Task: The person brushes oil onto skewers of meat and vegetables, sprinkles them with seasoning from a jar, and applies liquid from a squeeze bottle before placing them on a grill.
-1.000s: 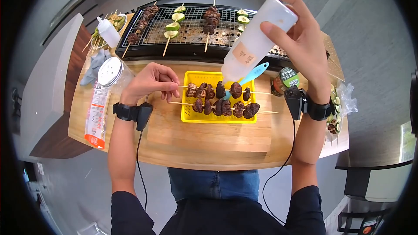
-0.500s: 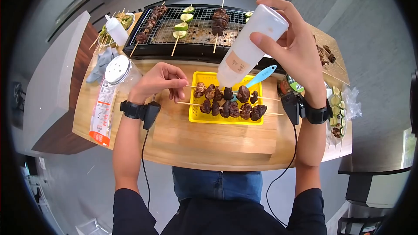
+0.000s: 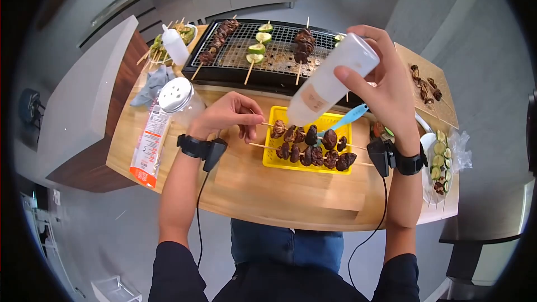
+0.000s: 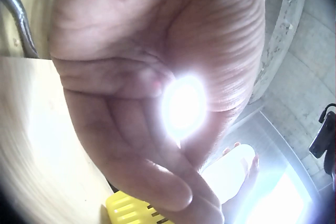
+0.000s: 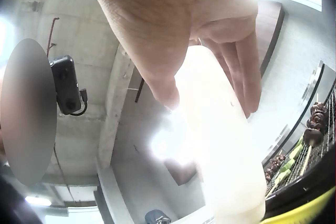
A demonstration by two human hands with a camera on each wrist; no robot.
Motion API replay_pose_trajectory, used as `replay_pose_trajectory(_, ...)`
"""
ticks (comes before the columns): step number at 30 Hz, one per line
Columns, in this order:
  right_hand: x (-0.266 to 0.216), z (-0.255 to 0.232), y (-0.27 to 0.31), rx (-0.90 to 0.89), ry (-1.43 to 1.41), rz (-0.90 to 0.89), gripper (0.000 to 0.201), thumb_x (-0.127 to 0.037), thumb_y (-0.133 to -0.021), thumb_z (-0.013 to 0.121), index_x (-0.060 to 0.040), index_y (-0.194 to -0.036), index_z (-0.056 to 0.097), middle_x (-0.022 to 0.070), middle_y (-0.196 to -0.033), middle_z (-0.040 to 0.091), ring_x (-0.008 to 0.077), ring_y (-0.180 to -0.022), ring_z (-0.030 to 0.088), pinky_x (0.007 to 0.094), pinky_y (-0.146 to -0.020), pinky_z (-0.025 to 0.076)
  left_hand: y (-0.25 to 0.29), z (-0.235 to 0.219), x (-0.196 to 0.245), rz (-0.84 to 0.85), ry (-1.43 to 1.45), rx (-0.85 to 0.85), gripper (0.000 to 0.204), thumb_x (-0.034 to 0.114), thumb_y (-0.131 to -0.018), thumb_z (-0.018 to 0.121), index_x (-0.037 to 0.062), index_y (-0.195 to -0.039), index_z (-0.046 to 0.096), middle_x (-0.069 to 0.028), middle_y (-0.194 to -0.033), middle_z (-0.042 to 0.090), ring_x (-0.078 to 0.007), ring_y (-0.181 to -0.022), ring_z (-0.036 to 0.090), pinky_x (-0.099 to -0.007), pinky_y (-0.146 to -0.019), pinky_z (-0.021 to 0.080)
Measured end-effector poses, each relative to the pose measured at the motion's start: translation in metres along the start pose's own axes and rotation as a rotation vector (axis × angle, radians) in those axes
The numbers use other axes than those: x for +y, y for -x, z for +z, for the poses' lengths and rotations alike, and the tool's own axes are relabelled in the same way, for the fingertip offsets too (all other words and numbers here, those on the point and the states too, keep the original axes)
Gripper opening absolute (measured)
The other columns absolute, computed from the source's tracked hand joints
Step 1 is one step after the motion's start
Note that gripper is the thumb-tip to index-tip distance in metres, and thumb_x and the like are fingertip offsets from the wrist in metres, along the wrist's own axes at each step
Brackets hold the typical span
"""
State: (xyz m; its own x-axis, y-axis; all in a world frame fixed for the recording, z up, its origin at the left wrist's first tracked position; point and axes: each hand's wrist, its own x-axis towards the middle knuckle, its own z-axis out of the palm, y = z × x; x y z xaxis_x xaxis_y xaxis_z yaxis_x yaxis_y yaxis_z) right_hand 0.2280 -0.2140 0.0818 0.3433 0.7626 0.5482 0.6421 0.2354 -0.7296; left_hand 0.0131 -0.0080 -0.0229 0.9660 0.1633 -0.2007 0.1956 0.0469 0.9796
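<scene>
And here's the left hand (image 3: 232, 116) at nine o'clock of the yellow basket (image 3: 270, 159), thumb and forefinger pinching the stick of the upper skewer (image 3: 311, 136)! The lower skewer (image 3: 317, 158) lies at six o'clock of it. Up at one o'clock, the right hand (image 3: 386, 89) grips the white bottle (image 3: 335, 81), thumb and fingers around its base, nozzle end tipped down over the basket. Blue brush (image 3: 351, 114) leaning out, grill (image 3: 224, 72) at twelve!
</scene>
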Motion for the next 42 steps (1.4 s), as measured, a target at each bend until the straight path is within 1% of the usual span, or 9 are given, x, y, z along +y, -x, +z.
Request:
replay_pose_trajectory(7,-0.006,0.004,0.0,0.021,-0.178,0.025,0.055,-0.019,-0.077,0.077,-0.0066,-0.122,0.047,0.0111,-0.098,0.064,0.0158,-0.086,0.066,0.0281,-0.072,0.055,0.0,-0.004,-0.002,-0.022,-0.076,-0.075,0.021,0.019,-0.09,0.064,-0.0019,-0.089,0.067,-0.0066,-0.065,0.067,-0.0123,-0.055,0.066,-0.0177,-0.049,0.046)
replay_pose_trajectory(14,-0.003,0.007,0.002,-0.045,-0.056,0.098,0.057,-0.017,-0.076,0.079,-0.008,-0.122,0.047,0.0105,-0.1,0.064,0.0148,-0.085,0.066,0.0268,-0.074,0.054,-0.001,-0.004,-0.007,-0.009,-0.088,-0.043,0.022,0.022,-0.09,0.066,0.0004,-0.084,0.067,-0.0032,-0.062,0.065,-0.0101,-0.053,0.064,-0.0173,-0.048,0.044)
replay_pose_trajectory(20,-0.009,0.004,0.001,-0.004,-0.161,0.084,0.054,-0.013,-0.076,0.077,-0.0068,-0.121,0.048,0.01,-0.101,0.063,0.0161,-0.089,0.065,0.0267,-0.075,0.054,0.0,-0.003,-0.004,0.006,-0.088,-0.066,0.021,0.019,-0.09,0.065,-0.0017,-0.085,0.065,-0.0038,-0.064,0.064,-0.0093,-0.055,0.063,-0.0188,-0.05,0.045)
replay_pose_trajectory(24,-0.015,-0.001,0.001,-0.004,-0.145,0.103,0.054,-0.012,-0.076,0.076,-0.0064,-0.122,0.048,0.0104,-0.107,0.061,0.0162,-0.093,0.064,0.027,-0.077,0.053,0.0,-0.003,-0.004,0.02,-0.043,-0.007,0.02,0.018,-0.09,0.065,-0.0017,-0.087,0.065,-0.0039,-0.065,0.065,-0.0097,-0.056,0.063,-0.0182,-0.049,0.046)
replay_pose_trajectory(29,-0.015,-0.004,0.001,0.013,-0.164,0.096,0.055,-0.016,-0.078,0.075,-0.0058,-0.123,0.047,0.0101,-0.108,0.059,0.0154,-0.095,0.061,0.0271,-0.078,0.053,-0.008,-0.015,-0.016,0.097,0.146,0.143,0.045,0.043,-0.092,0.059,-0.0005,-0.087,0.065,-0.0038,-0.068,0.065,-0.0118,-0.058,0.064,-0.0183,-0.047,0.047)
replay_pose_trajectory(30,-0.016,-0.003,0.001,0.015,-0.164,0.097,0.054,-0.019,-0.079,0.075,-0.0055,-0.123,0.046,0.01,-0.107,0.06,0.0153,-0.095,0.06,0.0278,-0.079,0.052,-0.007,-0.016,-0.016,0.102,0.148,0.146,0.045,0.043,-0.092,0.059,-0.0005,-0.087,0.065,-0.0038,-0.068,0.065,-0.0118,-0.058,0.064,-0.0183,-0.047,0.047)
replay_pose_trajectory(32,-0.014,-0.003,0.002,0.006,-0.136,0.092,0.053,-0.02,-0.08,0.075,-0.0054,-0.123,0.047,0.0099,-0.106,0.06,0.0153,-0.095,0.06,0.0283,-0.08,0.051,-0.008,-0.016,-0.014,0.027,0.201,0.249,0.055,0.055,-0.09,0.052,0.0013,-0.086,0.065,-0.0042,-0.068,0.065,-0.0127,-0.057,0.064,-0.0186,-0.047,0.047)
replay_pose_trajectory(35,-0.013,-0.003,0.002,0.014,-0.095,0.077,0.052,-0.022,-0.081,0.074,-0.0051,-0.122,0.047,0.0099,-0.104,0.061,0.0152,-0.094,0.06,0.0291,-0.081,0.05,-0.01,-0.015,-0.015,0.025,0.226,0.365,0.055,0.056,-0.091,0.051,0.0026,-0.084,0.065,-0.0045,-0.07,0.065,-0.013,-0.056,0.064,-0.0192,-0.047,0.047)
replay_pose_trajectory(42,-0.013,-0.005,0.001,0.014,-0.129,0.102,0.051,-0.023,-0.083,0.072,-0.0042,-0.123,0.046,0.0108,-0.105,0.06,0.0152,-0.095,0.06,0.0281,-0.079,0.051,-0.018,-0.025,-0.027,0.097,0.286,0.35,0.041,0.042,-0.095,0.054,0.0024,-0.091,0.063,-0.0042,-0.074,0.065,-0.0121,-0.057,0.064,-0.019,-0.047,0.047)
